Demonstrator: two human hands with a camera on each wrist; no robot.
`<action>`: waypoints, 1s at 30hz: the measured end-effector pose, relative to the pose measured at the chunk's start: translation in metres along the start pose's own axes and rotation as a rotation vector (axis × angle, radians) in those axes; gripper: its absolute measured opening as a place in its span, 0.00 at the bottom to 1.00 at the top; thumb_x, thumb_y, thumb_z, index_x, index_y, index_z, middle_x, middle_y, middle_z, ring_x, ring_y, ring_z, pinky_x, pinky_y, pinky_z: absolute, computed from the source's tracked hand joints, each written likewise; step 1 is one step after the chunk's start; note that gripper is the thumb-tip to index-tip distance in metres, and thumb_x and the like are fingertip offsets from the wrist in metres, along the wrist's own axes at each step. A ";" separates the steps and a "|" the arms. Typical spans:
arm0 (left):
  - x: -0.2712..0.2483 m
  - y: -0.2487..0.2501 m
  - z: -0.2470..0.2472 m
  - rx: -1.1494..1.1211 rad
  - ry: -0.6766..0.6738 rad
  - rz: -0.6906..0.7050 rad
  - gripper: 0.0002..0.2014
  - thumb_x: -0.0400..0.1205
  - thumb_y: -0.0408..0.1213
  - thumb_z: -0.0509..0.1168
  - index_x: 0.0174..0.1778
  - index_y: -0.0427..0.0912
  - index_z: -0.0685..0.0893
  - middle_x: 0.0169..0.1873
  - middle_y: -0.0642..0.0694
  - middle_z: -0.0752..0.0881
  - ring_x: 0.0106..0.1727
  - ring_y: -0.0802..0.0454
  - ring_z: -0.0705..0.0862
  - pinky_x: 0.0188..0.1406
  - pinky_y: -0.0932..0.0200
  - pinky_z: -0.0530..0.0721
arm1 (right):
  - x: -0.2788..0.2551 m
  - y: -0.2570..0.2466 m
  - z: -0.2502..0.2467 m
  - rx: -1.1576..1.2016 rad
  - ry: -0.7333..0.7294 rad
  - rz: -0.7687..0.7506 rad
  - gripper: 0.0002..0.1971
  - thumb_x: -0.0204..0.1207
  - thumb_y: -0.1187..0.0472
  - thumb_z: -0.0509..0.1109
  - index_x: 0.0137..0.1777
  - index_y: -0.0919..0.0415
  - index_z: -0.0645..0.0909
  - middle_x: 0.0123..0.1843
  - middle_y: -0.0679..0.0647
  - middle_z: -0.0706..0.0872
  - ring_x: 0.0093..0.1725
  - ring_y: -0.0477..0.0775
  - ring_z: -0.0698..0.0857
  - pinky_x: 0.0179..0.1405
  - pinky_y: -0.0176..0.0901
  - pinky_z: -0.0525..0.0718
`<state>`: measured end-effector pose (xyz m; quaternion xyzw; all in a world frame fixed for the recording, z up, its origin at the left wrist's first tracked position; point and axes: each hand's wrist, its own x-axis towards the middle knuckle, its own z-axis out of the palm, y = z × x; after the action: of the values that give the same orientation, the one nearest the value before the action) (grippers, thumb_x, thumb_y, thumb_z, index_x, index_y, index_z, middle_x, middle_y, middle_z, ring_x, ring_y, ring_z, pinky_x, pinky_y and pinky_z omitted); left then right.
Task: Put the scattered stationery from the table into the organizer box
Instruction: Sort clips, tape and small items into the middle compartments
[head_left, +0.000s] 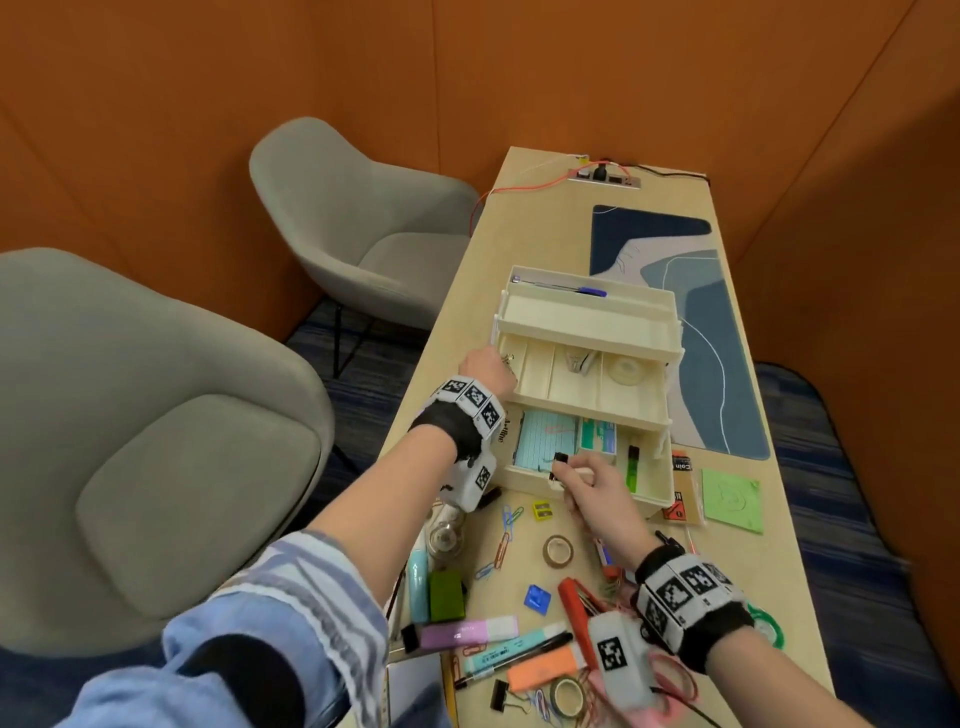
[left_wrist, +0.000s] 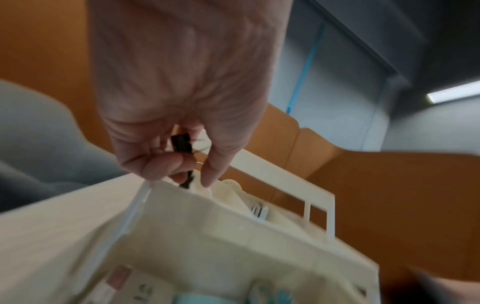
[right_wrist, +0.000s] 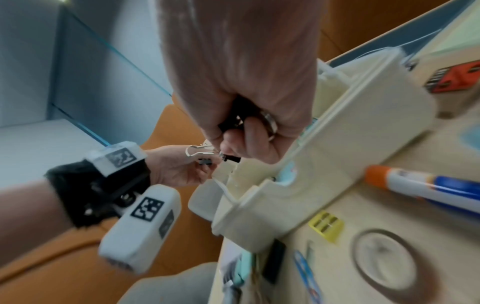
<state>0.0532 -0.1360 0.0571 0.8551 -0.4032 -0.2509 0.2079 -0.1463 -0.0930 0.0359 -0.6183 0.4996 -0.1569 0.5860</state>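
The cream tiered organizer box (head_left: 582, 410) stands open in the middle of the table. My left hand (head_left: 493, 364) hovers over the left end of its middle tray and pinches a black binder clip (left_wrist: 181, 143) with silver handles between thumb and fingers (left_wrist: 155, 166). My right hand (head_left: 563, 473) is at the front edge of the bottom compartment, fingers curled round another black binder clip (head_left: 560, 458), seen as a dark clip (right_wrist: 230, 121) in the right wrist view. The box (right_wrist: 337, 144) holds a pen (head_left: 566, 287), a stapler (head_left: 579, 361), a clear tape roll (head_left: 626, 370), a notepad (head_left: 545, 436) and a green highlighter (head_left: 632, 467).
Loose stationery lies on the near table: paper clips (head_left: 506, 535), yellow sharpener (head_left: 543, 511), tape roll (head_left: 558, 551), blue sharpener (head_left: 537, 597), pink eraser (head_left: 467, 631), highlighters, orange block (head_left: 543, 675). A green sticky pad (head_left: 731, 499) lies right of the box. Grey chairs (head_left: 156, 467) stand left.
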 end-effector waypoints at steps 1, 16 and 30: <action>0.002 0.001 0.000 -0.039 -0.007 -0.004 0.05 0.82 0.30 0.60 0.42 0.39 0.79 0.39 0.45 0.80 0.49 0.43 0.83 0.48 0.53 0.84 | 0.009 -0.008 -0.001 0.034 0.009 0.013 0.10 0.81 0.53 0.64 0.56 0.58 0.74 0.26 0.50 0.74 0.19 0.44 0.68 0.17 0.35 0.65; -0.009 -0.027 0.002 -0.372 0.149 0.058 0.16 0.82 0.28 0.57 0.64 0.40 0.81 0.56 0.39 0.86 0.56 0.44 0.84 0.61 0.50 0.81 | 0.121 -0.107 0.028 0.159 -0.106 0.347 0.14 0.83 0.60 0.61 0.35 0.61 0.70 0.18 0.52 0.70 0.09 0.44 0.64 0.10 0.25 0.59; 0.007 -0.021 0.005 -0.204 0.046 0.174 0.21 0.81 0.27 0.54 0.70 0.40 0.78 0.64 0.39 0.83 0.65 0.43 0.80 0.67 0.50 0.76 | 0.115 -0.113 0.026 0.487 -0.081 0.373 0.12 0.82 0.67 0.51 0.38 0.65 0.70 0.32 0.59 0.76 0.14 0.47 0.74 0.11 0.29 0.69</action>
<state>0.0661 -0.1299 0.0392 0.7968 -0.4435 -0.2520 0.3238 -0.0246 -0.1913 0.0839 -0.3633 0.5283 -0.1370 0.7551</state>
